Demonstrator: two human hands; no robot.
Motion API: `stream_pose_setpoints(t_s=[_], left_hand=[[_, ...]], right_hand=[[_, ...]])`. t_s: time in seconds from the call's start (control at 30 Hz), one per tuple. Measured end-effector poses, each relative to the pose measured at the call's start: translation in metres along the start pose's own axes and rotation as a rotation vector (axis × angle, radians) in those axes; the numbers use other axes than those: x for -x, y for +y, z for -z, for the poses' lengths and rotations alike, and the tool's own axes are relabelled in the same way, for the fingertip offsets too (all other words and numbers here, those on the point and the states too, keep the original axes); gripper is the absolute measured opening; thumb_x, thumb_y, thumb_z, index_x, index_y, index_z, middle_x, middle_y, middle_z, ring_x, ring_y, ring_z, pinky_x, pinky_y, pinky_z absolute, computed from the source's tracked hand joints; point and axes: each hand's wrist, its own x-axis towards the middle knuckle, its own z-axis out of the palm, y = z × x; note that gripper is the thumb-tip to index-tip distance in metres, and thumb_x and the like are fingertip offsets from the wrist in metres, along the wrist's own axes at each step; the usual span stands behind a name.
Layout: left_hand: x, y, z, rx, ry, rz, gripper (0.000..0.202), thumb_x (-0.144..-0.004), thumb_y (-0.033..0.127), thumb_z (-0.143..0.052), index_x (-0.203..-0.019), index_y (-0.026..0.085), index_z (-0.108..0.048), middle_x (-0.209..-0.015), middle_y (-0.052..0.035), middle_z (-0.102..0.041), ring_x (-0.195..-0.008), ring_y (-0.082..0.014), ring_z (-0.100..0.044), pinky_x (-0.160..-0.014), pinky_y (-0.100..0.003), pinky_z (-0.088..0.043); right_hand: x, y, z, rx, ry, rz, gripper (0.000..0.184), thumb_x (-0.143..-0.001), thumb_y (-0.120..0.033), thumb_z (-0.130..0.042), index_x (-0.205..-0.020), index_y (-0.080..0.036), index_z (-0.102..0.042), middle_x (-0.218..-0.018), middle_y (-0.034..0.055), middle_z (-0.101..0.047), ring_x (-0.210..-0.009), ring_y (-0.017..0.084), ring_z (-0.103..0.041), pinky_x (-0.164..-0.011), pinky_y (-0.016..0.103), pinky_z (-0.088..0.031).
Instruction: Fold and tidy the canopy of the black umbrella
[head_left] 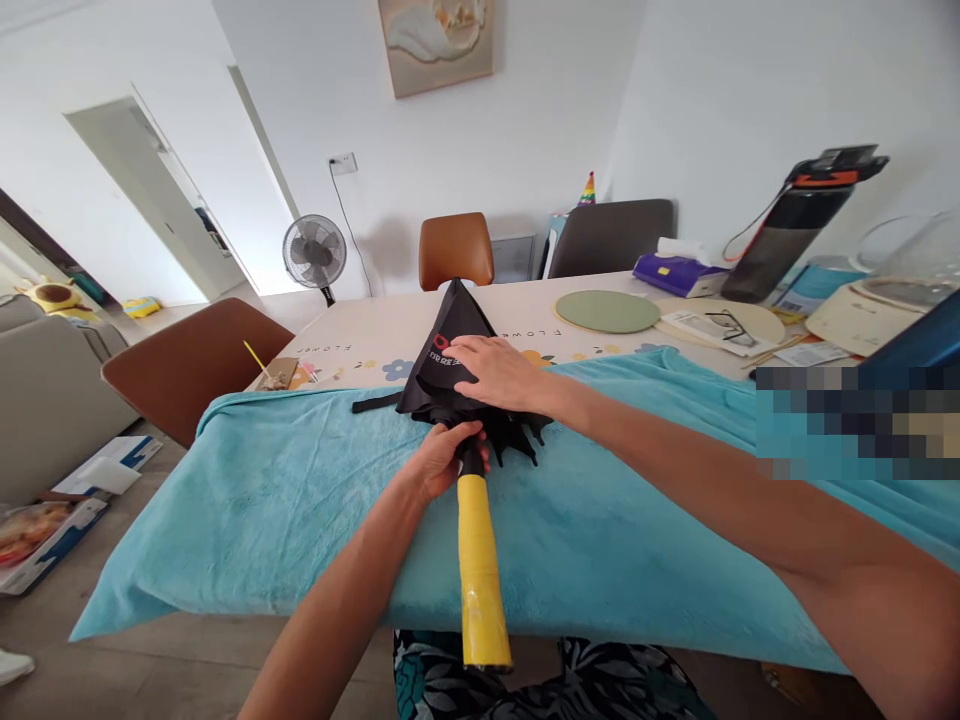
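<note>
A black umbrella [427,375] lies on a turquoise blanket [300,500], its canopy folded down and its tip pointing away from me. The yellow-wrapped handle [480,570] points toward me and sticks out past the table's near edge. My left hand [442,455] is closed around the dark shaft just above the handle. My right hand [499,375] lies flat on the canopy with its fingers stretched out, over part of the printed lettering. A black strap [377,402] extends to the left, and loose canopy edges with rib tips [517,438] spread to the right.
A green round mat [607,311], a purple tissue box [679,273], a dark bottle [787,225] and glasses [726,325] are on the table's right side. Brown chairs [456,250] and a fan [315,252] stand beyond. A pixelated patch hides the right edge.
</note>
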Motion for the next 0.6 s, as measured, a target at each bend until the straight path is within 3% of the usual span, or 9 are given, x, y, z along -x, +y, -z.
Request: stream_pose_setpoints(t_s=[0.1, 0.17, 0.27, 0.37, 0.43, 0.53, 0.6], left_hand=[[0.0, 0.001, 0.002, 0.002, -0.001, 0.004, 0.01, -0.073, 0.016, -0.062, -0.074, 0.011, -0.053, -0.064, -0.0033, -0.055, -0.047, -0.0127, -0.054, -0.043, -0.029, -0.048], [-0.001, 0.001, 0.003, 0.006, 0.015, -0.002, 0.01, -0.073, 0.015, -0.063, -0.075, 0.011, -0.053, -0.065, -0.0037, -0.056, -0.047, -0.0132, -0.054, -0.042, -0.03, -0.048], [-0.001, 0.001, 0.004, 0.009, 0.028, -0.001, 0.011, -0.072, 0.015, -0.064, -0.075, 0.011, -0.054, -0.066, -0.0039, -0.057, -0.047, -0.0129, -0.054, -0.043, -0.03, -0.049], [-0.001, 0.002, 0.006, 0.007, -0.002, 0.018, 0.013, -0.07, 0.013, -0.066, -0.076, 0.01, -0.055, -0.064, -0.003, -0.055, -0.048, -0.012, -0.054, -0.044, -0.028, -0.049], [0.001, 0.004, 0.006, 0.036, -0.011, 0.017, 0.014, -0.069, 0.01, -0.065, -0.079, 0.009, -0.056, -0.064, -0.0021, -0.054, -0.049, -0.0111, -0.053, -0.045, -0.027, -0.048], [0.003, 0.008, 0.006, 0.141, -0.019, 0.01, 0.015, -0.071, 0.007, -0.062, -0.084, 0.009, -0.056, -0.067, -0.0014, -0.054, -0.05, -0.0091, -0.052, -0.045, -0.024, -0.047], [0.004, 0.01, 0.006, 0.21, -0.05, 0.011, 0.013, -0.073, 0.008, -0.059, -0.086, 0.009, -0.056, -0.068, -0.0011, -0.054, -0.051, -0.0077, -0.051, -0.044, -0.022, -0.046]], right_hand=[[-0.018, 0.0, -0.014, 0.138, -0.112, -0.007, 0.037, -0.074, -0.017, -0.054, -0.111, -0.013, -0.057, -0.121, 0.0151, -0.054, -0.109, 0.028, -0.052, -0.092, 0.044, -0.037], [-0.025, 0.0, -0.02, 0.204, -0.105, 0.001, 0.024, -0.077, -0.014, -0.05, -0.097, -0.012, -0.062, -0.109, 0.0151, -0.059, -0.102, 0.027, -0.055, -0.089, 0.043, -0.036], [-0.028, 0.007, -0.016, 0.166, 0.066, -0.051, 0.023, -0.084, -0.014, -0.04, -0.091, -0.014, -0.063, -0.102, 0.0127, -0.063, -0.093, 0.024, -0.058, -0.086, 0.039, -0.038], [-0.021, 0.025, 0.0, 0.088, 0.325, -0.27, 0.025, -0.087, -0.021, -0.038, -0.097, -0.017, -0.061, -0.103, 0.0109, -0.064, -0.088, 0.025, -0.059, -0.078, 0.037, -0.042], [-0.007, 0.043, 0.007, 0.085, 0.424, -0.438, 0.026, -0.087, -0.024, -0.037, -0.099, -0.017, -0.06, -0.102, 0.0116, -0.065, -0.087, 0.027, -0.059, -0.073, 0.038, -0.043], [0.024, 0.074, 0.004, 0.144, 0.353, -0.597, 0.028, -0.086, -0.022, -0.035, -0.098, -0.016, -0.06, -0.101, 0.0152, -0.065, -0.088, 0.029, -0.06, -0.069, 0.037, -0.043], [0.048, 0.094, -0.007, 0.147, 0.135, -0.637, 0.026, -0.083, -0.019, -0.037, -0.09, -0.014, -0.062, -0.096, 0.0165, -0.066, -0.085, 0.03, -0.062, -0.065, 0.037, -0.044]])
